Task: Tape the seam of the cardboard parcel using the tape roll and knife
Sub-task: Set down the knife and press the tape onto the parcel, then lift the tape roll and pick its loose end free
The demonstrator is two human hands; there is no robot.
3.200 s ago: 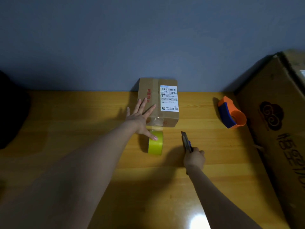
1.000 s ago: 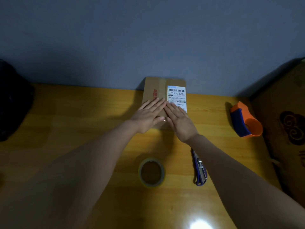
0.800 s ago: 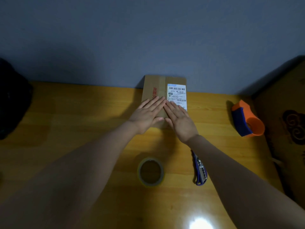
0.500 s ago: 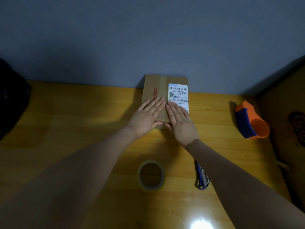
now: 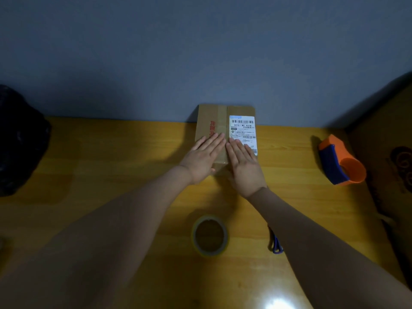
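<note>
A small cardboard parcel (image 5: 214, 118) with a white shipping label stands against the wall at the back of the wooden table. A strip of tape runs down its top along the middle seam. My left hand (image 5: 204, 158) and my right hand (image 5: 244, 165) lie flat on the near half of the parcel's top, side by side, fingers together, holding nothing. The yellowish tape roll (image 5: 210, 235) lies flat on the table, closer to me than the hands. The blue knife (image 5: 276, 245) lies to the right of the roll, mostly hidden by my right forearm.
An orange and blue tape dispenser (image 5: 340, 163) sits at the right. A large cardboard box (image 5: 392, 166) fills the right edge. A black bag (image 5: 17, 139) rests at the far left. The wooden table (image 5: 111, 157) ends at the grey wall.
Since 3.2 s ago the roll and knife were set down and both hands went flat onto the parcel top. Over the last second the hands stay pressed there; the view shifted slightly.
</note>
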